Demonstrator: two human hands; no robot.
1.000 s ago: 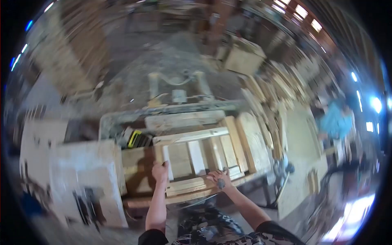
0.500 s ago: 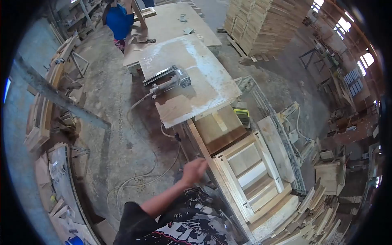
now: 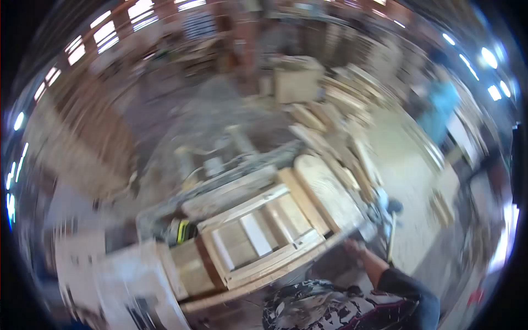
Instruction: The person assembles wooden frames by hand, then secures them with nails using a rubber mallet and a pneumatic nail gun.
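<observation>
Frame (image 3: 258, 239) of pale wood lies flat near the bench's (image 3: 242, 294) front edge. Right hand (image 3: 355, 247) touches the bench's right front corner just beside it; blur hides its grip. Left hand is out of sight.

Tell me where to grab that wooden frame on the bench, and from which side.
Probably grip the wooden frame by its long near rail, coming from the bench's near edge: it lies flat, that rail faces the person, and the right hand is by its right end. The picture is blurred.

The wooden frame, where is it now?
In the head view, the wooden frame lies low at centre on the workbench, left of the right hand.
</observation>
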